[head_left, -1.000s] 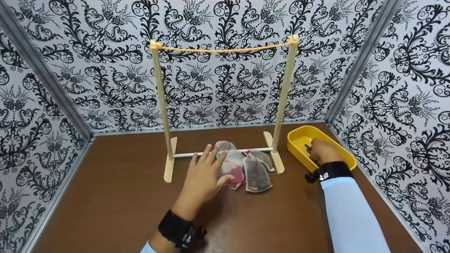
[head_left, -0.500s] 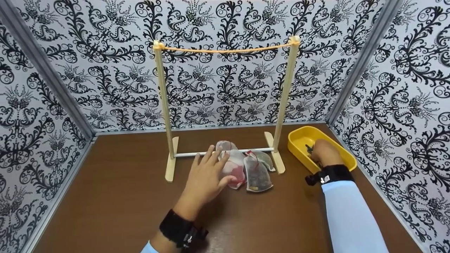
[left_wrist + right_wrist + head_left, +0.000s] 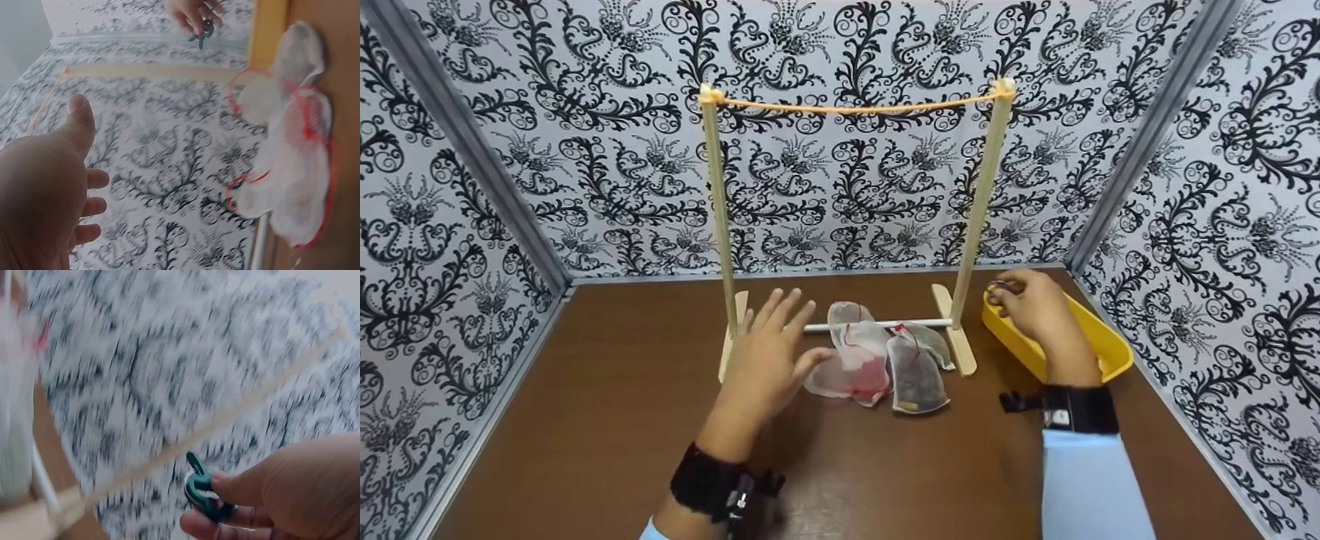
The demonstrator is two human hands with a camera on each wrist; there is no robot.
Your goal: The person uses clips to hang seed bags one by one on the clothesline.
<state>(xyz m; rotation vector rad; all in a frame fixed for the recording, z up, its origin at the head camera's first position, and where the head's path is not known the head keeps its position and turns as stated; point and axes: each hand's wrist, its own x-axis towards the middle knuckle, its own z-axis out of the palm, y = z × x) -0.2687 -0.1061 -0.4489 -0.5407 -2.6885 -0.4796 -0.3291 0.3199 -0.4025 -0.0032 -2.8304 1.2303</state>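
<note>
My right hand (image 3: 1044, 309) pinches a small dark green plastic hook (image 3: 209, 495) between thumb and fingers, over the near-left rim of the yellow tray (image 3: 1012, 337). In the right wrist view the hook has a rounded loop and a thin prong. My left hand (image 3: 765, 360) hovers with fingers spread and holds nothing. It is just left of several sheer white drawstring pouches (image 3: 919, 379) with red cords. The pouches lie partly over the white bottom bar (image 3: 926, 323) of a wooden stand, overlapping one another. Their contents show only dimly, one reddish and one dark.
The stand's two upright posts (image 3: 985, 202) carry an orange cord (image 3: 859, 110) strung between their tops. Flat wooden feet (image 3: 966, 352) support it on the brown table (image 3: 870, 472). Patterned walls with grey metal corner strips enclose the back and sides.
My right hand has lifted out of the yellow tray with the green hook and shifted toward the stand. The left hand has drawn slightly left, away from the pouches.
</note>
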